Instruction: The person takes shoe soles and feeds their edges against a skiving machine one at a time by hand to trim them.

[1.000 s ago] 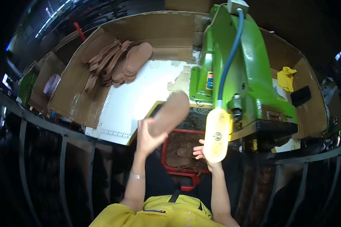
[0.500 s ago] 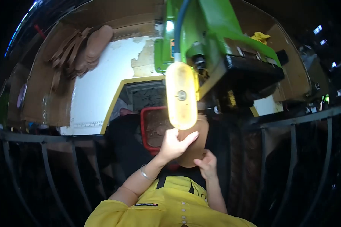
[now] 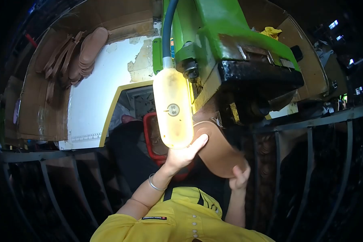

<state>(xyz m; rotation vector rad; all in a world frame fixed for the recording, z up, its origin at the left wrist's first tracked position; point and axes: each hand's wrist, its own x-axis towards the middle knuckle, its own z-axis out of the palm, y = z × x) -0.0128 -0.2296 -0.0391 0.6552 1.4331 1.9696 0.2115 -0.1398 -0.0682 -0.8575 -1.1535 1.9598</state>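
A tan shoe insole lies slanted between my two hands in front of the green machine. With the thumb on its upper face, my left hand grips the far left end; the lamp hides part of those fingers. At the near right end, my right hand pinches the edge, slightly blurred. The insole's far end reaches close under the machine's dark head. A glowing yellowish lamp on a bent hose hangs just above my left hand.
Several tan insoles are piled on the white table, against the cardboard wall at the left. Below the lamp stands a red bin. Metal racks flank me on both sides. A yellow cloth lies at the back right.
The insole has turned, its near end swinging right with my right hand. My left hand stays on the far end. The lamp and machine appear shifted left and larger in view.
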